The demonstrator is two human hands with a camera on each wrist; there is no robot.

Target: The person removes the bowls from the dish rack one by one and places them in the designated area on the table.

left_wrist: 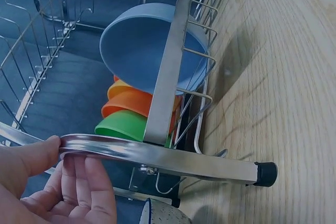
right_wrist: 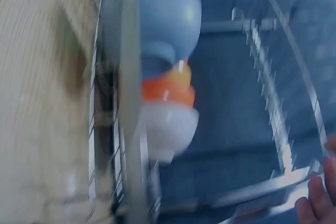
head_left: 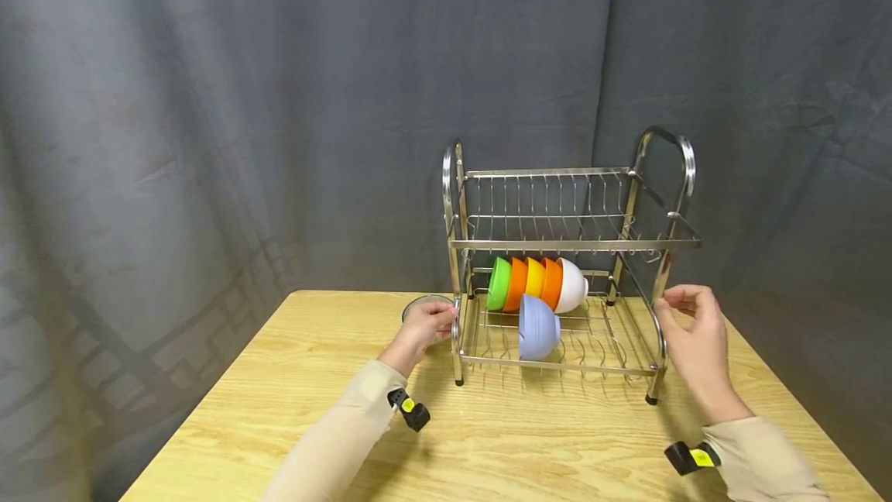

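Note:
A two-tier metal dish rack (head_left: 575, 245) stands on the wooden table. With thumb on one side and fingers on the other, my left hand (head_left: 427, 325) grips the curved tube (left_wrist: 121, 149) of its left side frame. My right hand (head_left: 699, 335) is beside the right side frame, thumb and fingers bent with a gap between them; its fingertips (right_wrist: 317, 195) show near the frame in the blurred right wrist view. On the lower tier, a light blue bowl (head_left: 536, 329) sits on its side in front of a nested row: green (head_left: 499, 285), orange, yellow, orange and white (head_left: 572, 286) bowls.
A speckled bowl (left_wrist: 163, 214) with a dark blue rim stands on the table left of the rack, partly behind my left hand. The rack's upper tier (head_left: 550, 208) has wire dividers. Grey curtains (head_left: 348, 115) hang behind the wooden table (head_left: 300, 378).

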